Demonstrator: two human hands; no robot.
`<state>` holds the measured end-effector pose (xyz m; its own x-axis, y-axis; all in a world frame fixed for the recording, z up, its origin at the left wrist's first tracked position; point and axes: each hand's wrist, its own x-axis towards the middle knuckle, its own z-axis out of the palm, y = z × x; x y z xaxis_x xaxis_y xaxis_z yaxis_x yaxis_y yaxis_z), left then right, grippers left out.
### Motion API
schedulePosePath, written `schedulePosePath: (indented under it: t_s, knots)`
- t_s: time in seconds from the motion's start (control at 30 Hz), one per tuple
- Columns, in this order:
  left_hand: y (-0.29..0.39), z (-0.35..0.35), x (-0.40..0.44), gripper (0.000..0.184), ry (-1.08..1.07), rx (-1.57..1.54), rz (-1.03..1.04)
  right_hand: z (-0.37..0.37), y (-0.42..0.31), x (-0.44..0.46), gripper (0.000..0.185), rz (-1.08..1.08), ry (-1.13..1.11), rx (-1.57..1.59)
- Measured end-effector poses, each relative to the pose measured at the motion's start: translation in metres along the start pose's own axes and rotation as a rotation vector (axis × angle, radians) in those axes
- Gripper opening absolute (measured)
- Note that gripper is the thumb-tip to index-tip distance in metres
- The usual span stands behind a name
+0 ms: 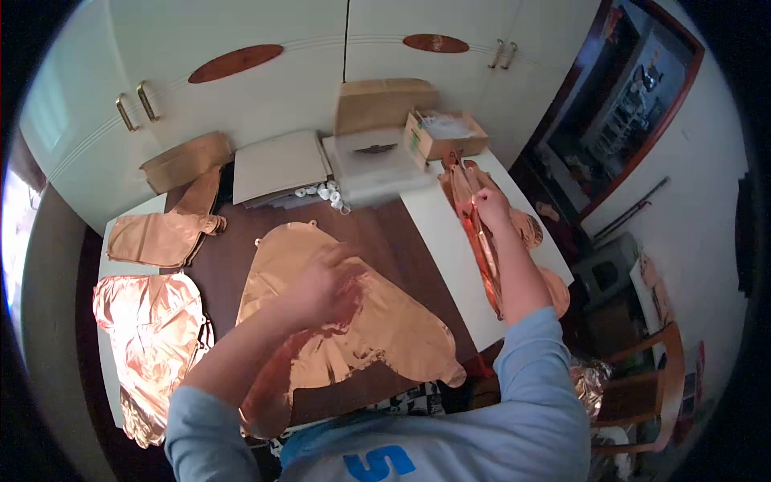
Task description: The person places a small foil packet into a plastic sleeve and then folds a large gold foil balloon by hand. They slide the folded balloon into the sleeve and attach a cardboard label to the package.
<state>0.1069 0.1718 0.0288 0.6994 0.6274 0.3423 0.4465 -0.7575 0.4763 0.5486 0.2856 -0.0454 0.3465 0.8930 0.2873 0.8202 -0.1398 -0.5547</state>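
A large flat, uninflated copper-coloured foil balloon (401, 321) lies across the middle of the brown table. My left hand (321, 289) is over it, palm down and slightly blurred, with its fingers stretched toward the far side. Below that hand, part of the foil shows a dark red reflection, and its near edge is curved. On the right, my right hand (491, 207) has its fingers closed on the edge of a foil balloon in a long folded stack (474, 233). Its fingertips are partly hidden against the foil.
More flat foil balloons lie at the left, one matte (152, 238) and one shiny and crinkled (152, 321). At the back are a cardboard stack (277, 169), white rolls (325, 191), a clear plastic bag (373, 169) and a small box (450, 145). A wooden chair (671, 377) stands right.
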Motion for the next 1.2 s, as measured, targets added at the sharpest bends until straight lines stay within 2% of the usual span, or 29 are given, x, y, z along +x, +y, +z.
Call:
schedulePosePath:
  t_s: [0.07,0.13,0.17,0.2,0.23,0.3,0.33,0.4,0.43,0.47,0.53,0.57,0.6,0.63,0.67,0.7,0.73,0.77,0.8,0.83,0.9,0.97,1.0,1.03,1.1,1.2]
  knots:
    - [-0.004,0.042,0.054,0.028,0.047,-0.046,0.1,-0.01,-0.012,-0.004,0.019,-0.003,0.015,0.046]
    - [0.007,0.077,0.12,0.03,-0.02,-0.06,0.117,-0.011,-0.014,-0.008,0.019,0.0,0.014,0.084]
    - [0.018,0.088,0.148,0.035,-0.069,0.014,0.107,-0.01,-0.015,-0.009,0.019,-0.013,0.021,0.088]
    - [0.013,0.114,0.176,0.042,-0.03,0.049,0.148,-0.009,-0.014,-0.01,0.02,-0.027,0.029,0.09]
    - [0.018,0.13,0.199,0.042,-0.069,0.083,0.071,-0.007,-0.012,-0.012,0.02,-0.04,0.035,0.094]
    - [0.013,0.16,0.224,0.049,0.072,0.118,0.055,0.0,-0.004,-0.012,0.021,-0.132,0.116,0.084]
    - [0.012,0.163,0.23,0.052,-0.011,0.138,-0.001,0.001,0.002,-0.009,0.021,-0.173,0.154,0.075]
    - [0.012,0.166,0.237,0.059,-0.19,0.173,-0.105,-0.007,0.013,-0.007,0.022,-0.037,0.231,0.355]
    - [0.01,0.169,0.236,0.064,-0.166,0.199,-0.094,-0.012,0.016,-0.011,0.022,0.039,0.267,0.498]
    - [0.007,0.172,0.233,0.068,-0.142,0.226,-0.083,-0.029,0.029,-0.008,0.019,0.163,0.169,0.531]
    - [0.004,0.182,0.229,0.08,-0.117,0.229,-0.075,-0.061,0.023,-0.021,0.016,-0.08,0.348,0.944]
    - [0.009,0.178,0.23,0.084,-0.141,0.236,-0.082,-0.088,0.03,-0.03,0.014,0.028,0.288,0.975]
    - [0.016,0.17,0.228,0.089,-0.163,0.245,-0.096,-0.109,0.037,-0.034,0.013,-0.079,0.483,0.817]
    - [0.02,0.166,0.226,0.093,-0.186,0.252,-0.116,-0.131,0.045,-0.039,0.011,-0.134,0.631,0.856]
    - [0.017,0.17,0.227,0.106,-0.197,0.23,-0.123,-0.158,0.09,-0.038,0.014,-0.175,0.776,0.679]
    - [0.012,0.18,0.23,0.108,-0.197,0.238,-0.109,-0.195,0.11,-0.044,0.02,-0.165,0.908,0.463]
    - [0.006,0.192,0.233,0.11,-0.2,0.247,-0.1,-0.243,0.123,-0.058,0.027,-0.134,1.027,0.108]
    - [0.001,0.199,0.233,0.112,-0.203,0.259,-0.093,-0.286,0.134,-0.071,0.035,-0.062,1.116,-0.259]
    - [0.003,0.196,0.23,0.112,-0.216,0.241,-0.107,-0.33,0.136,-0.087,0.042,0.029,1.176,-0.491]
    - [0.008,0.19,0.229,0.111,-0.222,0.222,-0.119,-0.392,0.197,-0.081,0.041,0.047,1.226,-0.337]
    - [0.013,0.181,0.227,0.111,-0.23,0.197,-0.137,-0.458,0.214,-0.081,0.038,0.145,1.303,-0.228]
    - [0.015,0.173,0.224,0.111,-0.24,0.193,-0.137,-0.477,0.192,-0.073,0.035,0.159,1.269,-0.074]
    - [0.017,0.165,0.218,0.105,-0.214,0.175,-0.112,-0.474,0.173,-0.064,0.033,0.143,1.215,0.001]
    - [0.016,0.171,0.215,0.099,-0.112,0.2,-0.1,-0.464,0.154,-0.054,0.031,0.101,1.135,0.08]
    - [0.013,0.193,0.214,0.089,0.082,0.252,-0.068,-0.416,0.08,-0.044,0.028,0.026,0.915,0.24]
    - [0.032,0.157,0.192,0.065,0.172,0.155,-0.057,-0.3,-0.066,-0.064,0.024,-0.024,0.469,0.449]
